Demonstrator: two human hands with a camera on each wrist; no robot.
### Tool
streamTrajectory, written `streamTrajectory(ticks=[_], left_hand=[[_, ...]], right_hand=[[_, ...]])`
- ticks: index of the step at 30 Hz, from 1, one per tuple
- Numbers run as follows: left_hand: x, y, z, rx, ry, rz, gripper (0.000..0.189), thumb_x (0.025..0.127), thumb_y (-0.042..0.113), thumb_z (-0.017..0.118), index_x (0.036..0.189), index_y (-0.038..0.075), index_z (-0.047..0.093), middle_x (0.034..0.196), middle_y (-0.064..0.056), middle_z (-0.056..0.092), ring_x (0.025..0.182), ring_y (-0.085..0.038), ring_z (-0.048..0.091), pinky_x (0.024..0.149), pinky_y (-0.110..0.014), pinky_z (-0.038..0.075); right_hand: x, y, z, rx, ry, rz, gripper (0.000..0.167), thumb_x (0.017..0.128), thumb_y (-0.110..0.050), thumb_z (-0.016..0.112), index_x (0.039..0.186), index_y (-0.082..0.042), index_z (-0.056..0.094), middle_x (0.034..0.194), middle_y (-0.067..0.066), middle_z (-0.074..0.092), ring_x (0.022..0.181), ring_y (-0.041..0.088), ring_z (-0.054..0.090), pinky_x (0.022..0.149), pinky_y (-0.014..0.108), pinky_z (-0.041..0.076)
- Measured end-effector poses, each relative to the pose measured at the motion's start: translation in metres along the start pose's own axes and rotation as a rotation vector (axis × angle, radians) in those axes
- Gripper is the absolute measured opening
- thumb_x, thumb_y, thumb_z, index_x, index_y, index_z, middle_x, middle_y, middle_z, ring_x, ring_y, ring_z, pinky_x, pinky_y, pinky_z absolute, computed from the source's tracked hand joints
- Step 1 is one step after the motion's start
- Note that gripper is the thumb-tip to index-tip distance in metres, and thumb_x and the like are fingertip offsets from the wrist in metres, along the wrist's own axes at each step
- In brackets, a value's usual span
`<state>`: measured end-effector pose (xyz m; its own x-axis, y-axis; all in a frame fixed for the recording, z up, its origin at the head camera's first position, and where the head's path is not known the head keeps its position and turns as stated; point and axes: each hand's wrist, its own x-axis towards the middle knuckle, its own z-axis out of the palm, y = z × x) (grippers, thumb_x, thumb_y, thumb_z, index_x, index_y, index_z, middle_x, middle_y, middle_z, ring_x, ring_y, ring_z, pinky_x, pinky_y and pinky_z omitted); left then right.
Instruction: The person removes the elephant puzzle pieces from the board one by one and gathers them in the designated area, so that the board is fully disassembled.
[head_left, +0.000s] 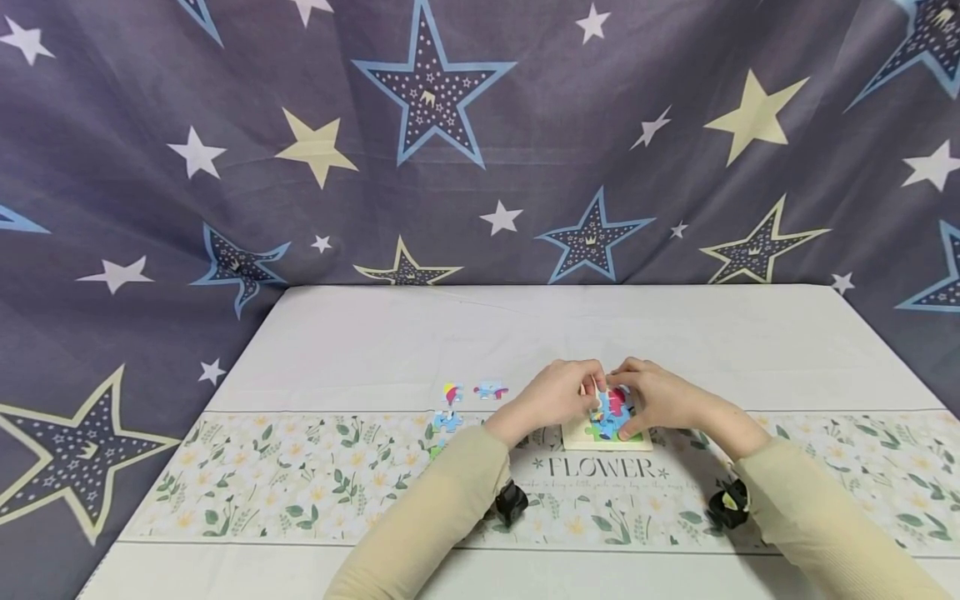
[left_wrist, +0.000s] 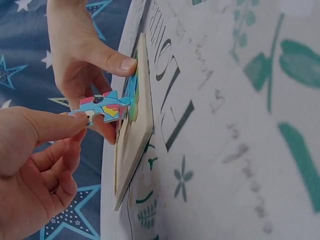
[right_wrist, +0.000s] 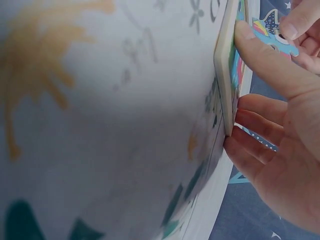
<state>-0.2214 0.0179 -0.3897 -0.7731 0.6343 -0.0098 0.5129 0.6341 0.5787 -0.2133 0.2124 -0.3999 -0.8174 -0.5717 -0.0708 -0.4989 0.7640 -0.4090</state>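
Note:
My left hand [head_left: 558, 392] pinches a jigsaw piece [left_wrist: 102, 107] between thumb and fingers, tilted over the puzzle board. The piece is light blue with pink and yellow parts, and its lower end meets the picture on the board. That wooden puzzle board [head_left: 573, 439] has a pale raised frame and bears joined blue, pink and green pieces. Across its right side, my right hand [head_left: 660, 398] holds the board. Its thumb [right_wrist: 255, 42] lies on the picture, and other fingers [right_wrist: 260, 125] touch the board's edge. Both hands hide part of the picture in the head view.
Loose jigsaw pieces lie left of the board: a pink-and-yellow piece [head_left: 452, 392], a blue-and-pink piece [head_left: 491, 390], a blue piece [head_left: 447, 421] and a green piece [head_left: 436, 452] partly behind the left sleeve. A floral cloth [head_left: 300, 475] covers the table; a starry curtain [head_left: 480, 192] hangs behind.

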Motion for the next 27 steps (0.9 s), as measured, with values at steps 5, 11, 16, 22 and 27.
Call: streamTrajectory(ticks=[5, 11, 16, 22, 27], left_hand=[[-0.002, -0.001, -0.005, -0.023, 0.008, 0.016, 0.012, 0.083, 0.012, 0.065, 0.090, 0.020, 0.058, 0.078, 0.010, 0.058, 0.067, -0.005, 0.052, 0.062, -0.017, 0.040], [-0.008, -0.006, -0.017, 0.009, 0.033, 0.048, 0.010, 0.084, 0.014, 0.065, 0.091, 0.018, 0.059, 0.079, 0.009, 0.059, 0.065, -0.005, 0.051, 0.060, -0.017, 0.039], [-0.016, -0.013, -0.028, -0.017, 0.036, 0.038, 0.009, 0.084, 0.015, 0.065, 0.092, 0.017, 0.059, 0.080, 0.008, 0.058, 0.064, -0.006, 0.049, 0.059, -0.018, 0.039], [-0.028, -0.026, -0.041, -0.047, 0.047, 0.032, 0.010, 0.083, 0.012, 0.065, 0.090, 0.016, 0.060, 0.079, 0.007, 0.058, 0.067, -0.007, 0.051, 0.062, -0.020, 0.040], [-0.037, -0.038, -0.049, -0.064, 0.026, 0.016, 0.010, 0.082, 0.011, 0.065, 0.090, 0.015, 0.060, 0.080, 0.007, 0.058, 0.068, -0.008, 0.052, 0.064, -0.022, 0.042]], right_hand=[[0.001, 0.000, 0.000, 0.000, -0.003, -0.001, 0.077, 0.061, -0.038, 0.081, 0.122, 0.001, 0.054, 0.111, 0.009, 0.051, 0.100, 0.025, 0.049, 0.084, 0.043, 0.042], [0.002, 0.000, -0.001, -0.014, -0.001, -0.018, 0.078, 0.062, -0.040, 0.080, 0.121, 0.003, 0.054, 0.114, 0.013, 0.051, 0.101, 0.028, 0.049, 0.084, 0.043, 0.043], [0.002, 0.000, 0.000, -0.012, -0.003, -0.005, 0.079, 0.062, -0.039, 0.081, 0.122, 0.003, 0.053, 0.115, 0.013, 0.050, 0.102, 0.028, 0.049, 0.086, 0.044, 0.042], [0.002, -0.001, 0.000, -0.004, -0.010, 0.002, 0.078, 0.063, -0.038, 0.081, 0.123, 0.003, 0.052, 0.118, 0.014, 0.049, 0.107, 0.031, 0.047, 0.090, 0.047, 0.040], [0.000, 0.000, 0.001, 0.002, -0.010, 0.007, 0.080, 0.063, -0.041, 0.080, 0.124, 0.002, 0.052, 0.118, 0.014, 0.049, 0.108, 0.031, 0.047, 0.090, 0.048, 0.040]])
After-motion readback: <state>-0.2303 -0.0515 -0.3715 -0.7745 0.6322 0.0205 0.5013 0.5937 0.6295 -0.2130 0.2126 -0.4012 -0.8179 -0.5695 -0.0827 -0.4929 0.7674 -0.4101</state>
